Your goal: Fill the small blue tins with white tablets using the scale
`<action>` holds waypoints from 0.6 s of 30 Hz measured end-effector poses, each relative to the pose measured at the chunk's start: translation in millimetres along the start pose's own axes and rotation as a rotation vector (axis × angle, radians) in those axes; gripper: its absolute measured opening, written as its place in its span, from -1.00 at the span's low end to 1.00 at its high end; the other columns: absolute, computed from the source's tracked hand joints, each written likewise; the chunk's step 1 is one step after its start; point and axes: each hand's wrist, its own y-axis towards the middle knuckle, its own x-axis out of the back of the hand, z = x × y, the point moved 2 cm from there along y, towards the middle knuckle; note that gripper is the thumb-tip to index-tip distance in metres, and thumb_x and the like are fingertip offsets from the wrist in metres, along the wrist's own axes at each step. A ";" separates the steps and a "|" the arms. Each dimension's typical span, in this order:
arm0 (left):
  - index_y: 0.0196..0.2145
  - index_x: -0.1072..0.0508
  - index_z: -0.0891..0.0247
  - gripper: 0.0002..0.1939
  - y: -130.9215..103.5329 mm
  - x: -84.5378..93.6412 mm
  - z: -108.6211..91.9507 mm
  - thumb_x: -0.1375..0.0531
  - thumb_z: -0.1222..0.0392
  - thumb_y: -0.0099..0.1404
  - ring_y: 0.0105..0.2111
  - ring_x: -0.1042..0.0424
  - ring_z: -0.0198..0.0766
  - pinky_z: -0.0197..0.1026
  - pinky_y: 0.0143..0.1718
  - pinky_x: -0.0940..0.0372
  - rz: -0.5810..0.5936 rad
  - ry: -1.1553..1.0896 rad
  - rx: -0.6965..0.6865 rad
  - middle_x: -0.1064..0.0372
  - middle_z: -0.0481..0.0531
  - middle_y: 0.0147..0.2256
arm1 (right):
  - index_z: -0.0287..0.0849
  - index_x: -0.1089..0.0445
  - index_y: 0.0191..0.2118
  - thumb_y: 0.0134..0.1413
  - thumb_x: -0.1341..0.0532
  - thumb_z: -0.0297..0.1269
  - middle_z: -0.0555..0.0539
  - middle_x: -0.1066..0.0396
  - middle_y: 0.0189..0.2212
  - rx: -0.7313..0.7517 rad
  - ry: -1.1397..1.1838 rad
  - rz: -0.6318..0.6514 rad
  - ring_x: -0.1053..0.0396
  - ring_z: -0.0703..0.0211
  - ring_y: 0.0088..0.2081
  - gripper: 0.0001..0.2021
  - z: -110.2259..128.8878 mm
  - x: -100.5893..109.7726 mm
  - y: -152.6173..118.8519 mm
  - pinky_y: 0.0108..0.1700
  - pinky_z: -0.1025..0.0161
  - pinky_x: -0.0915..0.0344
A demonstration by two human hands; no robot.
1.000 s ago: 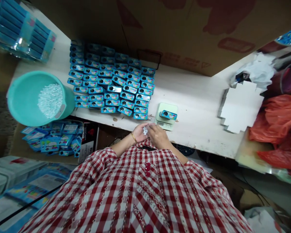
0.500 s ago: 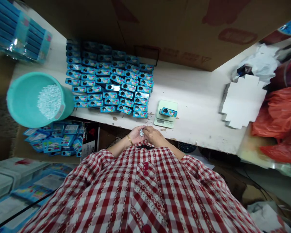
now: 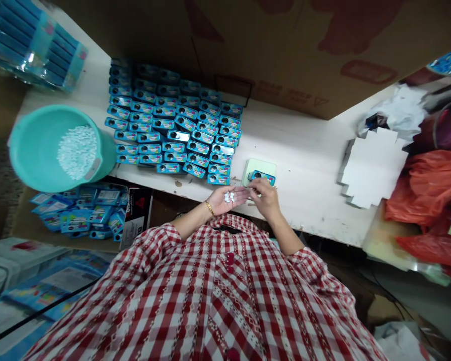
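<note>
Several small white pellets (image 3: 229, 196) rest in the upturned palm of my left hand (image 3: 222, 201), its fingers stretched toward the right. My right hand (image 3: 265, 199) is just beside those fingertips, thumb and fingers pinched together; what they hold, if anything, is too small to tell. Behind it, a small blue tin (image 3: 263, 176) with a dark round hole lies on the pale green scale (image 3: 250, 168). My right hand covers the scale's front, and whether it touches the tin cannot be told.
Rows of similar blue tins (image 3: 178, 135) stand left of the scale. A turquoise bucket (image 3: 33, 150) at the left holds many white pellets. A large cardboard box (image 3: 270, 55) borders the back. Flat white cartons (image 3: 374, 165) and red plastic bags (image 3: 424, 185) lie at the right.
My hands were close together over the pellets. Now my right hand has moved right and forward to the scale, and my left palm has opened flatter and shifted slightly right.
</note>
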 end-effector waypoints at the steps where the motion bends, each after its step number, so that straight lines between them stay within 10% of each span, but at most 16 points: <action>1: -0.24 -0.42 0.52 -0.72 0.8 -2.0 -1.8 0.02 0.29 0.26 -0.19 -0.44 -0.12 -0.09 -0.07 -0.24 0.003 0.008 0.001 -0.46 0.29 -0.29 | -0.17 -0.42 -0.31 0.07 -0.09 -0.39 -0.10 -0.37 -0.30 -0.006 -0.042 -0.031 -0.35 0.21 -0.23 -0.84 -5.5 6.2 5.8 -0.22 0.26 -0.34; 8: -0.20 -0.42 0.48 -0.70 -3.2 10.7 -3.5 0.01 0.26 0.26 -0.09 -0.40 -0.11 -0.09 0.01 -0.19 -0.016 -0.015 -0.019 -0.45 0.29 -0.20 | -0.16 -0.44 -0.25 0.14 -0.07 -0.33 -0.11 -0.43 -0.29 0.012 -0.261 -0.042 -0.37 0.18 -0.22 -0.81 -30.3 10.9 20.8 -0.12 0.22 -0.33; 18: -0.24 -0.44 0.47 -0.72 -19.1 37.7 -6.5 0.02 0.29 0.27 -0.26 -0.48 -0.17 -0.20 -0.24 -0.33 -0.143 -0.041 -0.050 -0.48 0.25 -0.30 | -0.15 -0.41 -0.20 0.18 -0.01 -0.34 -0.11 -0.43 -0.31 0.007 -0.253 -0.119 -0.37 0.18 -0.20 -0.77 -7.6 19.6 -2.9 -0.11 0.20 -0.32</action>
